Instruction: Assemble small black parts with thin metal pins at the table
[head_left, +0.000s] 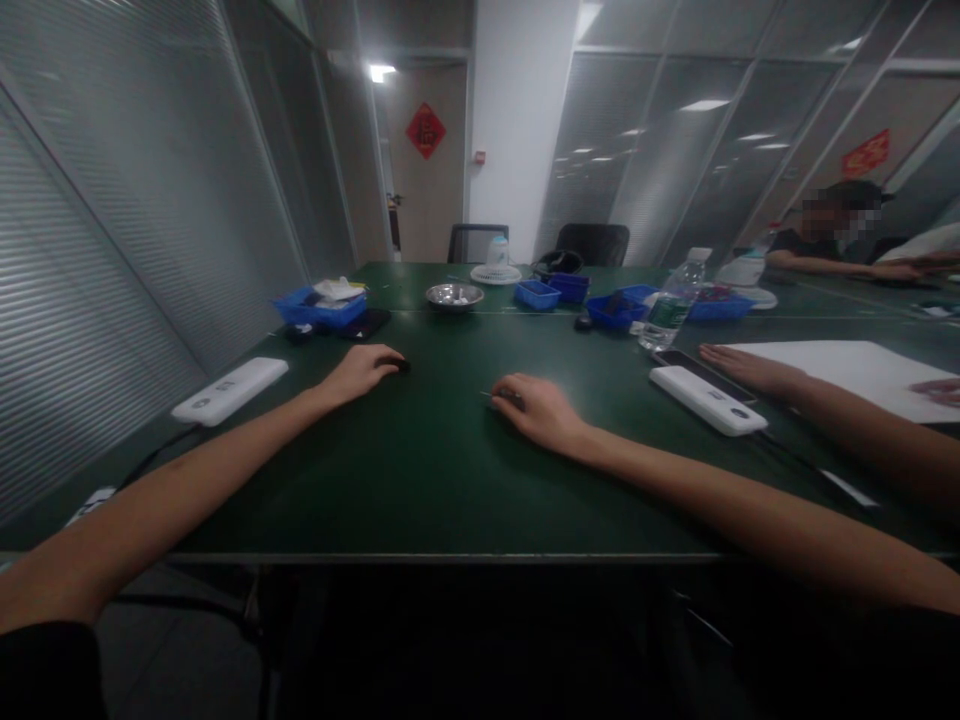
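Observation:
My left hand [364,371] rests on the dark green table [420,480], fingers curled over a small dark object [400,365] at its fingertips. My right hand [534,404] lies near the table's middle, fingers curled round a thin pin-like piece [491,396] whose tip pokes out to the left. Both of my forearms stretch across the table from the near edge.
A white power bank [229,390] lies at the left, another [707,399] at the right beside a neighbour's flat hand [742,367] and white sheet [862,375]. Farther back stand blue trays [321,308], a metal bowl [454,295], a small fan [496,266] and a water bottle [670,308].

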